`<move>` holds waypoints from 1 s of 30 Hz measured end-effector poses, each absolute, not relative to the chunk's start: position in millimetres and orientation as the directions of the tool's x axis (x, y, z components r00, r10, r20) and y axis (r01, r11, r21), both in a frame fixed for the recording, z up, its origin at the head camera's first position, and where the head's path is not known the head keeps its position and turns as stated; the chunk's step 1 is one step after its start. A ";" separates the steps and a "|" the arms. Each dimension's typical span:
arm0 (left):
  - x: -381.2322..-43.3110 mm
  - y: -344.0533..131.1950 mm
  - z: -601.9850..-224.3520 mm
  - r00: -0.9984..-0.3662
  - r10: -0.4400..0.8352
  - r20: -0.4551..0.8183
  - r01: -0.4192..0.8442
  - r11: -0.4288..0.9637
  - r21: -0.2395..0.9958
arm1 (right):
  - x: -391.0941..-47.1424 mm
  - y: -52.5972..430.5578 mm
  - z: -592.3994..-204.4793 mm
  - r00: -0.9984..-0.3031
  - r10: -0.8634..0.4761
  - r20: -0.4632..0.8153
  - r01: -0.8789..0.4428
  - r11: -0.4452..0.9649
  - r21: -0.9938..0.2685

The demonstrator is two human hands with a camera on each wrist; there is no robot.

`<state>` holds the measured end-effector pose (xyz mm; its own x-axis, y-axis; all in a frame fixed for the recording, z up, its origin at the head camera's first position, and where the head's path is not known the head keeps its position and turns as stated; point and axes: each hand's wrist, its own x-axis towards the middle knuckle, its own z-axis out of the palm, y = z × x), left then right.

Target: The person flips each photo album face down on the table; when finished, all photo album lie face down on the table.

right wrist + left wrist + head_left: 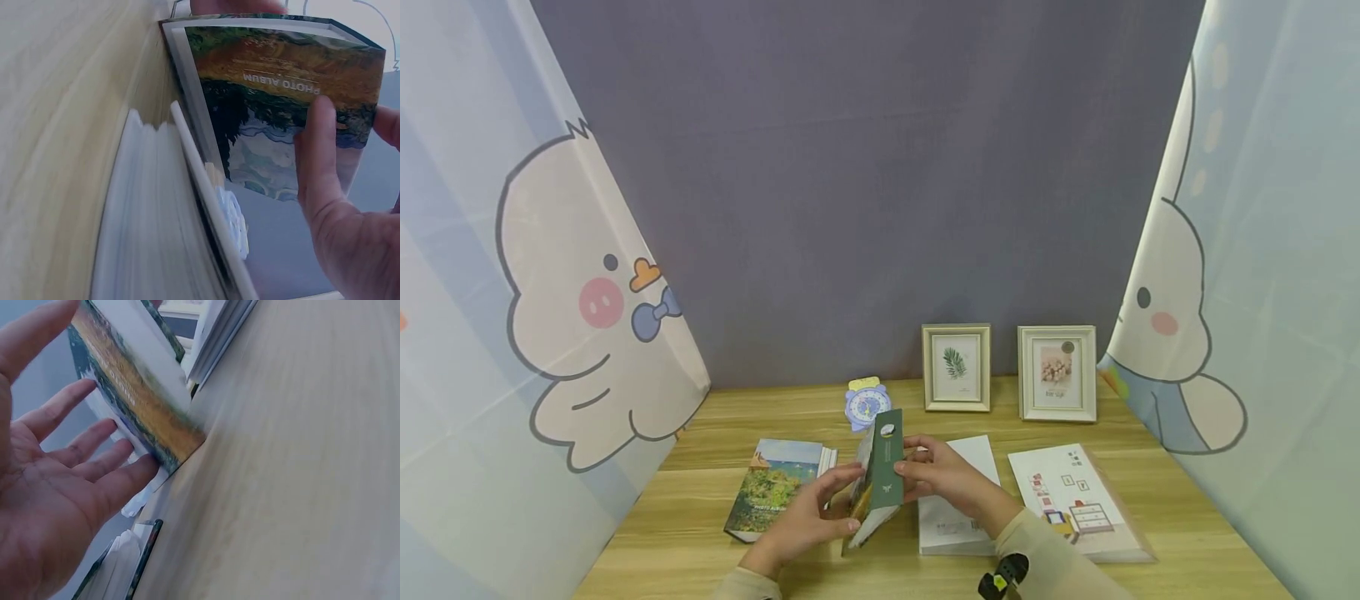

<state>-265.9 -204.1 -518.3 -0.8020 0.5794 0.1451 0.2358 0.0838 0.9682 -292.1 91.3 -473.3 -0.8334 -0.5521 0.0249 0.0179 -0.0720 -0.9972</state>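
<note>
A photo album with a green spine and a painted landscape cover stands tilted on edge between both hands, close over the table. My right hand pinches it along the spine side; in the right wrist view one digit lies flat on the painted cover. On the opposite side is my left hand, its fingers extended. The left wrist view shows those fingertips against the album's cover, palm facing it. Left of the hands lies another photo album with a seaside garden cover.
A white book lies partly under my right forearm. Farther right is an illustrated white album. At the back stand a purple clock-shaped item, a leaf-print frame and a flower-print frame. Curtains enclose the wooden table.
</note>
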 end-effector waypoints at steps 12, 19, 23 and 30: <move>-271.1 -202.0 -528.8 -0.785 0.600 0.151 0.294 0.147 0.944 | -301.4 101.2 -483.4 -0.856 -0.516 -0.008 0.012 -0.004 -1.000; -271.1 -202.9 -527.8 -0.798 0.580 0.166 0.346 0.215 0.913 | -303.5 103.0 -486.9 -0.861 -0.508 0.016 -0.014 -0.007 -1.000; -269.1 -204.3 -525.7 -0.813 0.555 0.178 0.364 0.246 0.898 | -304.3 103.8 -489.2 -0.864 -0.504 0.008 -0.011 0.005 -1.000; -265.8 -205.5 -520.6 -0.836 0.522 0.168 0.355 0.282 0.891 | -304.0 104.2 -491.7 -0.881 -0.473 -0.021 -0.004 0.052 -0.999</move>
